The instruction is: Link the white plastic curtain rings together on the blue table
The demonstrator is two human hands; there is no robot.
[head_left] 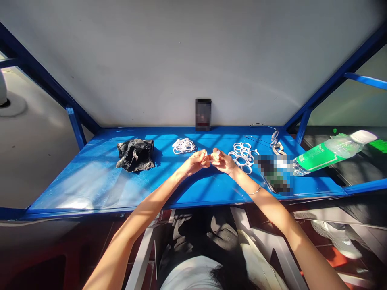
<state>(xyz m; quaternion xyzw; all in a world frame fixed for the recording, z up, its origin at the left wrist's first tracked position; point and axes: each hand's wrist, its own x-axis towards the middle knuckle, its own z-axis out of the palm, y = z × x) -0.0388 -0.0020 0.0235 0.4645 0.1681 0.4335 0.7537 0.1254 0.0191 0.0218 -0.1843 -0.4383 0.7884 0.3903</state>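
Over the middle of the blue table, my left hand (196, 162) and my right hand (223, 162) meet with their fingers closed in a pinch. Between the fingertips is a small white piece (211, 159), mostly covered, so its shape cannot be made out. A heap of white rings (183, 146) lies just beyond my left hand. To the right of my right hand, more white rings (242, 160) are spread out, several of them overlapping.
On the blue table (99, 173) a crumpled black plastic bag (136, 155) sits at left. A blurred dark upright object (203, 114) leans on the back panel. At right are a blurred phone-like object (273, 177), glasses (274, 139) and a green-labelled bottle (326, 155).
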